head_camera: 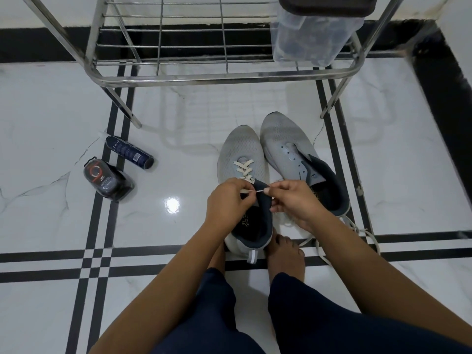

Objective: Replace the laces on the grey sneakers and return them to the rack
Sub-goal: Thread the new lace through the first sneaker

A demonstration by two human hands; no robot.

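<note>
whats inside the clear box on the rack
Dark, bluish shapes show through the walls of the clear box, which stands on the rack, but they are too blurred to name. Its dark lid covers the top, hiding the inside from above.

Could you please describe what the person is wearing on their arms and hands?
Nothing is worn on them. The left forearm and right forearm are bare right to the frame edge, with no sleeves in view. The left hand and right hand have no gloves, and no rings, watch or bracelets show.
</note>
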